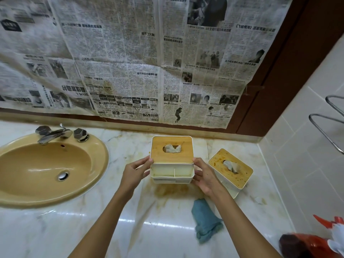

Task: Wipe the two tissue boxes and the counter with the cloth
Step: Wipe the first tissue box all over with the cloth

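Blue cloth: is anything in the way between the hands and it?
Nothing lies between them. The blue cloth sits on the counter just this side of the right hand, its top edge under that forearm. Both hands are busy, though: the left hand and right hand hold the sides of the left tissue box.

Dim, warm indoor light. White glare streaks the counter [163,225] below the right hand [204,175]. Straight lines bow toward the edges; the red object [307,246] far to its right is blurred.

Hands [133,174] [205,176] round tissue box [172,159] — cloth [204,220] nearby
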Action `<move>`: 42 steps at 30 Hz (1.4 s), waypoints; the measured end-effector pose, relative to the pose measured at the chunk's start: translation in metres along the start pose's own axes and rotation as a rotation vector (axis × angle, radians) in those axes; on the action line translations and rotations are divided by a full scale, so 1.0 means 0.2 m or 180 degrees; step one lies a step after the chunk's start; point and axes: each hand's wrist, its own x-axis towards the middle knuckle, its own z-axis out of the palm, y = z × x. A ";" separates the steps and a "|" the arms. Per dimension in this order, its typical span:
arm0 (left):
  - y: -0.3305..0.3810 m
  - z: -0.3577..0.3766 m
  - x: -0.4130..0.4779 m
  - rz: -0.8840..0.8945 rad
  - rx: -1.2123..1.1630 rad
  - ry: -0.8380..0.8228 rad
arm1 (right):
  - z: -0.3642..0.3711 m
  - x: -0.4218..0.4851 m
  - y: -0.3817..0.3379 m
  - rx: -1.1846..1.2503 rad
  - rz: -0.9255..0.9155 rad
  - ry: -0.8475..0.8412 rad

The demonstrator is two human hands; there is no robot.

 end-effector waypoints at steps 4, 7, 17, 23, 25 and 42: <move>0.02 -0.09 0.08 0.0062 0.0081 0.0175 | 0.16 0.09 -0.02 -0.0011 0.0086 -0.0057; 0.06 -0.19 0.18 0.0123 0.0288 0.0285 | 0.33 0.17 -0.03 -0.0059 0.0241 -0.0127; 0.13 -0.64 0.70 -0.0153 0.0540 0.0498 | 0.92 0.53 0.00 -0.0328 0.0393 0.0041; 0.05 -0.77 0.91 -0.0304 0.0175 0.0660 | 1.11 0.70 0.04 -0.0284 0.0441 0.0124; 0.02 -0.81 0.97 -0.0323 0.0152 0.0619 | 1.15 0.74 0.06 -0.0251 0.0478 0.0178; 0.00 -0.83 1.08 -0.0334 0.0134 0.1033 | 1.18 0.79 0.06 -0.0324 0.0490 0.0233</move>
